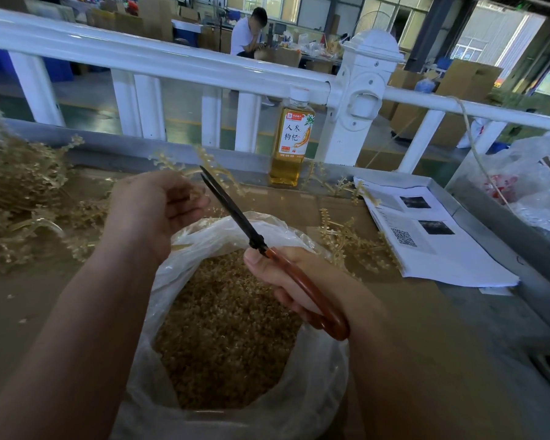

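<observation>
Scissors [235,217] in right hand [286,281]; tips beside sprig [223,176]

The bottle [285,168] standing beyond the right hand [286,277] bears a label [294,134] with the large characters 人参枸杞 in two columns. The label's red logo [290,116] and small print are too fine to read. Right of that hand, the printed sheets [442,249] show a QR code [403,237]; their text is illegible.

Scissors [257,240] loops hidden; sprig [207,161] v. blurred
</observation>
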A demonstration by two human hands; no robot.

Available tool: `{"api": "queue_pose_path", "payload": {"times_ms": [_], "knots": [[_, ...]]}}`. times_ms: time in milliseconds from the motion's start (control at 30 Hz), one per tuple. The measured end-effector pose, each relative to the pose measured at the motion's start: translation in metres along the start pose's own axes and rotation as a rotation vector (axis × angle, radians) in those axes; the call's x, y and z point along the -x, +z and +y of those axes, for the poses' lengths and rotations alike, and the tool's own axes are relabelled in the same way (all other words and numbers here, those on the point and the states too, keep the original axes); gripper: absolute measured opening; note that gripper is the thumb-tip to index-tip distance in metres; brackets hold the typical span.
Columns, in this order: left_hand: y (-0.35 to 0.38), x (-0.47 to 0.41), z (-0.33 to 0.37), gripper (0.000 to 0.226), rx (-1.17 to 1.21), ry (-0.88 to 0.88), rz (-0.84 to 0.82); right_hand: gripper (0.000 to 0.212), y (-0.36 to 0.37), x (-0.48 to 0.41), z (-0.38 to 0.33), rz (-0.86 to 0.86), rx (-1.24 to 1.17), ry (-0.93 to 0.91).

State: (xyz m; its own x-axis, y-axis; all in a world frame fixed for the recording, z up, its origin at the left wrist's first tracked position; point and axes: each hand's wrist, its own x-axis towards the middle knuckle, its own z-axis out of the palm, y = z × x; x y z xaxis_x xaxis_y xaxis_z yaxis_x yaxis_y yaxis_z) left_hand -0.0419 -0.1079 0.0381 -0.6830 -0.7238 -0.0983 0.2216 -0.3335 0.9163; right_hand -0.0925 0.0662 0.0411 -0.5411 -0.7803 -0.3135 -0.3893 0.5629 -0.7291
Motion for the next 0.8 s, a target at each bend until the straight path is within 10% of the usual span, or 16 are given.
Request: {"api": "queue_pose_path", "payload": {"times_ms": [367,800], "knots": [[0.002,0.002,-0.007,0.022,-0.135,-0.011,-0.223,0.052,0.002,-0.008,0.006,0.06,-0.126,0.023],[0.006,0.006,-0.014,0.032,-0.238,0.231,-0.269,0.058,0.0,0.003,0.012,-0.093,-0.332,-0.023]]}}
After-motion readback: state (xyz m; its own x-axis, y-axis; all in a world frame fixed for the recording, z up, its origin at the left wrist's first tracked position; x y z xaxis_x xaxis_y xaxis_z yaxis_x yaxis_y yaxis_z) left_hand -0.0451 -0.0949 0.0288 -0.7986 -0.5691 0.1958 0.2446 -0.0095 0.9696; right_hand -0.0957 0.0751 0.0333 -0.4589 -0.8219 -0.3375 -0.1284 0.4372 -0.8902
